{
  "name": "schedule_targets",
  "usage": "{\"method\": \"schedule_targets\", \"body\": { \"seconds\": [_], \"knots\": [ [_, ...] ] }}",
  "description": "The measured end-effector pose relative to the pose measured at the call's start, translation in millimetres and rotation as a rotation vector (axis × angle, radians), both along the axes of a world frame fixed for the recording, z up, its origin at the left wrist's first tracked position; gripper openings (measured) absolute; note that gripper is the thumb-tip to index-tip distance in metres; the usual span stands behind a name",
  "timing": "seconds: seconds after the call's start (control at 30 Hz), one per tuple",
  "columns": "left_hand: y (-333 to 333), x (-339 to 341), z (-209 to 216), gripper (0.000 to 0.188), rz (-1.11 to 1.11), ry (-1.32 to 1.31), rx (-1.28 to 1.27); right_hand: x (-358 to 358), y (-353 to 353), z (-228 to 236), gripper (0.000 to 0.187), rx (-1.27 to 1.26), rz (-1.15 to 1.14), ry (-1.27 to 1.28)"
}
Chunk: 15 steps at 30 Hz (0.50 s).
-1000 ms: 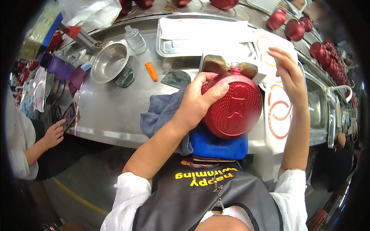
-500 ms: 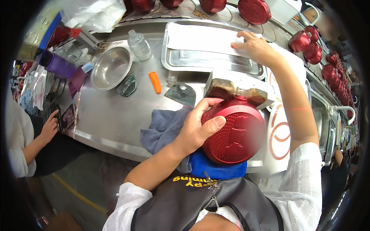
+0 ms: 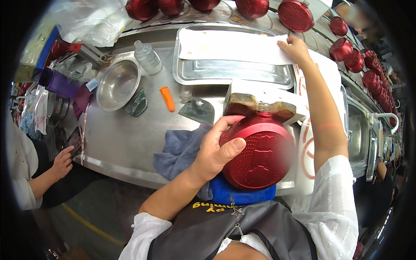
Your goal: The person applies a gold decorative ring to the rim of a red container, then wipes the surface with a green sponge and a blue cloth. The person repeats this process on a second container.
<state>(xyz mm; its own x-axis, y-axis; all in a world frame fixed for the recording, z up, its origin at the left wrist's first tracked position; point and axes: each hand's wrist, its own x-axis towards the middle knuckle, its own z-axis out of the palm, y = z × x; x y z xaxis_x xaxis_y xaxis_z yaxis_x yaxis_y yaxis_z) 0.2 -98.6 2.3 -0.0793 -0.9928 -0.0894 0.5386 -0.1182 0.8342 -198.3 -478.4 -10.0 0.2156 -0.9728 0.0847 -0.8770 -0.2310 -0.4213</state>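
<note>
My left hand grips the side of a red pot, thumb on its dotted base, which faces up toward me. The pot leans against two brown-stained pads on a white block and sits over a blue cushion at the table edge. Farther off, my right hand is closed on the right end of a white paper sheet. That sheet lies across a shallow metal tray. A few small reddish marks show on the paper.
Left of the pot lie a grey-blue cloth, a dark green scraper and an orange finger-shaped piece. A metal bowl and clear bottle stand beyond. Several red pots line the far rack. At left, another person's hand holds a phone.
My right hand has shifted right along the paper, its fingers closing on the sheet's right end. My left hand still grips the pot. The whole view has shifted slightly.
</note>
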Motion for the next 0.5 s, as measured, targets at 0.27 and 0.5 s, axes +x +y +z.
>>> {"method": "schedule_targets", "body": {
  "seconds": [0.27, 0.5],
  "knots": [
    [0, -2, -8, 0.057, 0.023, -0.079, -0.049, -40, -70, -48, 0.012, -0.919, 0.469, 0.007],
    [-7, -14, -18, 0.065, 0.087, -0.149, -0.182, -209, -89, -17, 0.036, -0.353, 0.129, -0.18]
  ]
}}
